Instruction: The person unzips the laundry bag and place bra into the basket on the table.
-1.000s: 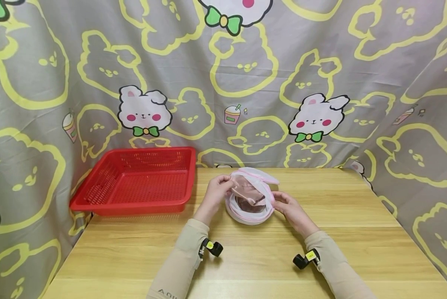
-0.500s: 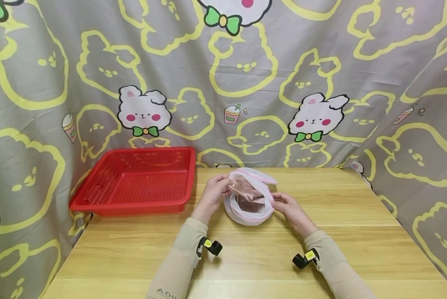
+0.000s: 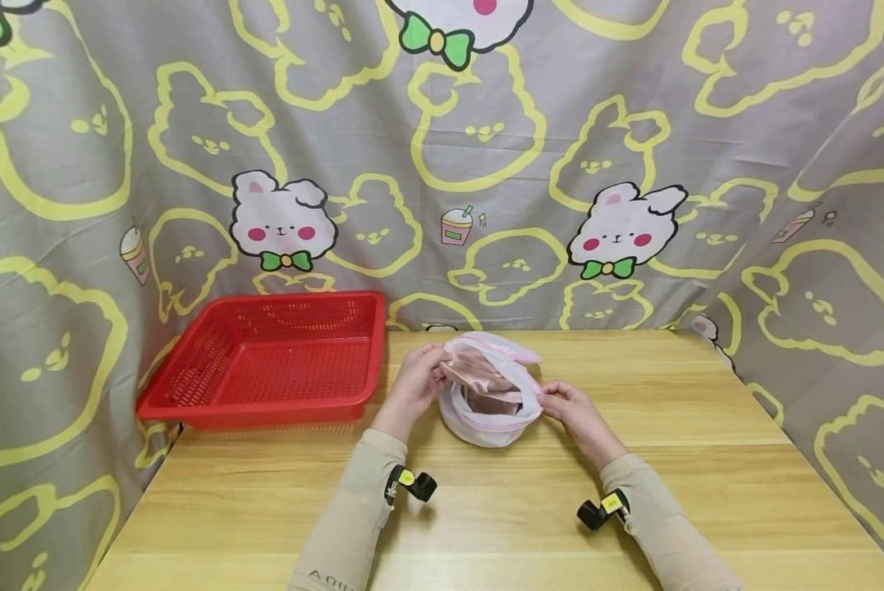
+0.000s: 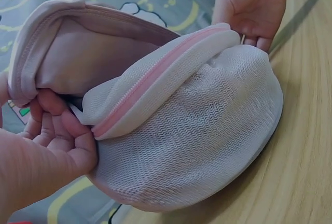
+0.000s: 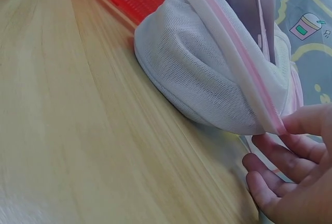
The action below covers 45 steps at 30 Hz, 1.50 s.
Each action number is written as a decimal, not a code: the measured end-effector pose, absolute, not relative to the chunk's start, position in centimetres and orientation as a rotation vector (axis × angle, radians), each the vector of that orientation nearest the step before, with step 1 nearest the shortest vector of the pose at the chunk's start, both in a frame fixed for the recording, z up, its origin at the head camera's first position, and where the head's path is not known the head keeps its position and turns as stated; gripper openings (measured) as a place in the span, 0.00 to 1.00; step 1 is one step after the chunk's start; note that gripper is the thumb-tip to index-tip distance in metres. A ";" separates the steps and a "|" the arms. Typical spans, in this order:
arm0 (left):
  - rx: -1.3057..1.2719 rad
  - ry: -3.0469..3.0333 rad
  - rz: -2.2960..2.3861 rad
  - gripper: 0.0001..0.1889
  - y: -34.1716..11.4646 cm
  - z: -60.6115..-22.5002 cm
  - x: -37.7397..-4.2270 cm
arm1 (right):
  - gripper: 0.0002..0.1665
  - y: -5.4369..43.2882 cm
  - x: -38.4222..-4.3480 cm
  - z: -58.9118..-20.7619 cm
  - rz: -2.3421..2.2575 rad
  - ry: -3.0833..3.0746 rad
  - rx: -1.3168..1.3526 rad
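Observation:
A white mesh laundry bag [image 3: 486, 435] with a pink zipper stands unzipped on the table, its round lid [image 3: 511, 346] folded back. Satiny dusty-pink fabric, cup-shaped like a bra [image 4: 98, 58], rises out of its mouth. My left hand [image 3: 415, 382] pinches the bra's edge at the left of the opening, fingers close against the zipper end [image 4: 98, 130]. On the opposite side, my right hand [image 3: 576, 417] pinches the bag's zippered rim between thumb and forefinger; its other fingers curl loosely below. The lower part of the bra is hidden inside the bag.
A red perforated plastic basket [image 3: 371, 390] sits at the back left of the wooden table [image 3: 501, 525]. Behind the table hangs a grey curtain [image 3: 382, 107] with cartoon prints. Small black cameras are strapped on both sleeved forearms.
The bag has shifted slightly left and tips a little more upright. My left hand has drawn the bra's edge slightly left, while the right hand keeps its hold on the rim.

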State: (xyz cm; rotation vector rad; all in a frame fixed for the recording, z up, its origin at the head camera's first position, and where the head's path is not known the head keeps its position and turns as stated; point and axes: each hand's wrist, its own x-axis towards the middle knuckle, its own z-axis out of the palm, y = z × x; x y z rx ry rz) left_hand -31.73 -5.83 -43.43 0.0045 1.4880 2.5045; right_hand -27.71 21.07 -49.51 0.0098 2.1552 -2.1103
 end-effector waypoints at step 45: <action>0.490 2.444 2.319 0.06 -7.4 -40.8 -31.0 | 0.12 20.9 -27.7 -49.6 -2.061 2.204 -0.035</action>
